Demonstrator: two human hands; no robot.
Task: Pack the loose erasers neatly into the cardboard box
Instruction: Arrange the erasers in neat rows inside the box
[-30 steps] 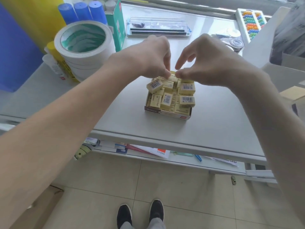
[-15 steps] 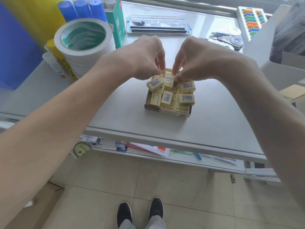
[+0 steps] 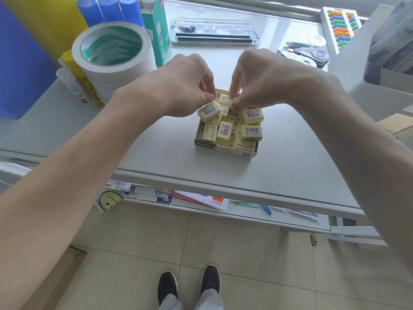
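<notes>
A small open cardboard box [image 3: 225, 150] sits mid-table, heaped with several pale yellow erasers [image 3: 224, 130] lying at odd angles, barcodes up. My left hand [image 3: 178, 83] hovers over the box's far left corner, fingertips pinched at an eraser [image 3: 209, 111] that juts over the left rim. Beside it, my right hand [image 3: 266, 78] pinches an eraser [image 3: 225, 99] at the far edge of the pile between thumb and fingers. Both hands hide the back row of the box.
A tall stack of white tape rolls [image 3: 111, 57] stands at the left, with blue tubes [image 3: 109, 10] and a green carton [image 3: 156, 30] behind. A clear flat case [image 3: 214, 30] lies at the back, an abacus [image 3: 342, 25] and small tape rolls [image 3: 317, 54] at right. Table edge [image 3: 223, 186] runs below the box.
Both hands have dropped from above the pile down onto its far edge. The right hand's fingers, spread a second ago, now close around an eraser there.
</notes>
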